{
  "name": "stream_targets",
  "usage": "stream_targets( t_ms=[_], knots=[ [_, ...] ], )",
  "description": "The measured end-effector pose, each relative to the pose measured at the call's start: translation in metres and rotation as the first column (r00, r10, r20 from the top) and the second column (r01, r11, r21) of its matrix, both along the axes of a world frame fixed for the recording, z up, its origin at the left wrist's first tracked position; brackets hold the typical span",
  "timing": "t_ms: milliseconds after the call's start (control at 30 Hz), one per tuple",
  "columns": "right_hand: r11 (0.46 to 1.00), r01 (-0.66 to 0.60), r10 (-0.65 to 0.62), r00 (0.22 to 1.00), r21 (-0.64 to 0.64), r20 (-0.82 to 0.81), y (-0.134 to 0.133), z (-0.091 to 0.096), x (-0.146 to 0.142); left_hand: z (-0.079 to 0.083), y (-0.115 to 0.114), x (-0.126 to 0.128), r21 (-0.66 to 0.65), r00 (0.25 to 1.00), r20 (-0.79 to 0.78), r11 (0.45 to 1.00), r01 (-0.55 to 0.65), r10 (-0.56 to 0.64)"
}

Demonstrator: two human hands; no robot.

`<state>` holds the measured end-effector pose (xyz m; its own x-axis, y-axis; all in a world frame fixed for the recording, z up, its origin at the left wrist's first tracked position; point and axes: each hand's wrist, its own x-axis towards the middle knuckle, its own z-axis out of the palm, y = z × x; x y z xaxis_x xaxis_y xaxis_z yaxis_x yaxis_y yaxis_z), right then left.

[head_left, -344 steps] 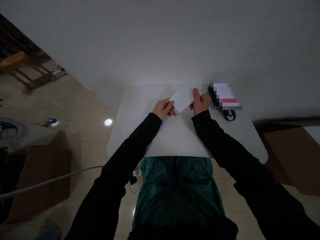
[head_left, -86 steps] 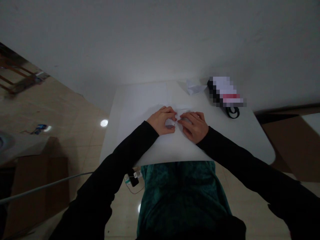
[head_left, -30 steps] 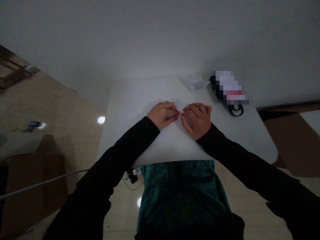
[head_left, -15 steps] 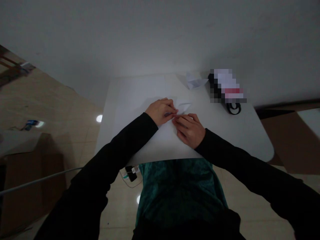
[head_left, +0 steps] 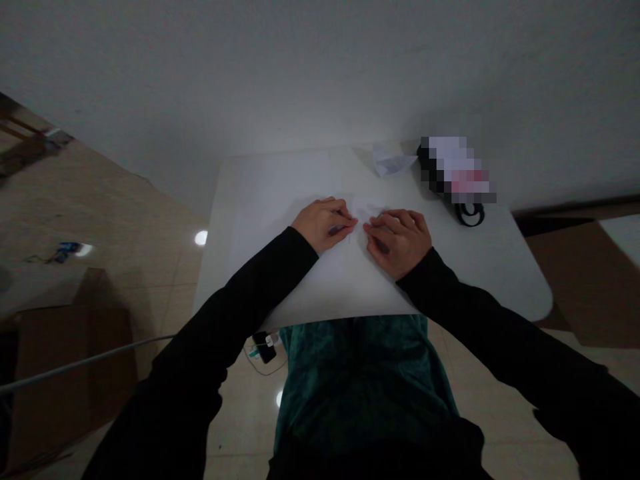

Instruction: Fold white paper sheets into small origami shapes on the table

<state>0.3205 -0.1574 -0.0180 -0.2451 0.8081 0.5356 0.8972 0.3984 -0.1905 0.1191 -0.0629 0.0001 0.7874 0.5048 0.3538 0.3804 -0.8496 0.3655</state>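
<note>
My left hand (head_left: pixel 327 223) pinches a small folded piece of white paper (head_left: pixel 367 205) between thumb and forefinger. To its right, my right hand (head_left: pixel 399 241) has its thumb and fingertips together at the paper's other side, a short gap from the left fingertips. Dim light and the fingers hide much of the paper and its folds. Another folded white paper (head_left: pixel 393 162), with points standing up, rests farther back on the white table (head_left: pixel 465 273). Beneath my left forearm and hand lies a large pale sheet (head_left: pixel 280 177), faint against the tabletop.
A black item with a blurred white-and-red face (head_left: pixel 457 170) and a strap loop stands at the back right. The wall (head_left: pixel 320 73) borders the table's far edge. Cardboard boxes (head_left: pixel 75 373) sit at the left; a cable (head_left: pixel 95 360) crosses there. A phone (head_left: pixel 265 348) is below the table.
My right hand has moved right and slightly away from me, opening a gap between the two hands' fingertips. My left hand stays nearly where it was.
</note>
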Motion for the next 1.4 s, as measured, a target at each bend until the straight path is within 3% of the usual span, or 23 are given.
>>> stream_targets(
  t_ms=[267, 533, 667, 867, 1033, 1167, 1233, 1333, 1400],
  knots=[
    [0.992, 0.115, -0.118, 0.992, 0.058, 0.039, 0.015, -0.003, 0.012, -0.004, -0.002, -0.004, 0.025, 1.0, -0.001, 1.0, 0.0, 0.0],
    [0.999, -0.025, 0.026, 0.999, -0.023, 0.022, -0.009, 0.009, -0.018, -0.001, -0.006, -0.005, -0.024, 1.0, 0.009, 1.0, -0.004, 0.004],
    [0.996, -0.091, 0.091, 0.996, 0.005, 0.0, -0.012, 0.007, -0.024, 0.0, -0.008, -0.006, -0.032, 0.999, 0.042, 0.999, -0.017, 0.019],
    [0.986, -0.121, 0.084, 0.956, -0.116, -0.281, 0.014, -0.002, -0.001, 0.003, -0.014, -0.007, -0.023, 0.989, -0.059, 0.99, -0.14, 0.139],
    [0.974, -0.136, 0.068, 0.94, -0.182, -0.335, 0.046, 0.001, 0.006, 0.006, -0.018, -0.008, -0.011, 0.983, -0.115, 0.99, -0.143, 0.14],
    [0.938, -0.23, 0.113, 0.91, -0.261, -0.398, 0.066, 0.004, 0.012, 0.008, -0.02, -0.008, -0.009, 0.98, -0.13, 0.988, -0.151, 0.149],
    [0.948, -0.195, 0.081, 0.912, -0.251, -0.403, 0.069, 0.002, 0.016, 0.008, -0.02, -0.008, -0.019, 0.98, -0.137, 0.989, -0.148, 0.144],
    [0.968, -0.002, -0.093, 0.925, -0.249, -0.369, 0.065, -0.001, 0.019, 0.008, -0.019, -0.008, -0.044, 0.983, -0.128, 0.99, -0.138, 0.131],
    [0.954, 0.117, -0.207, 0.924, -0.277, -0.322, 0.063, -0.001, 0.02, 0.008, -0.018, -0.009, -0.053, 0.985, -0.113, 0.99, -0.134, 0.127]
  ],
)
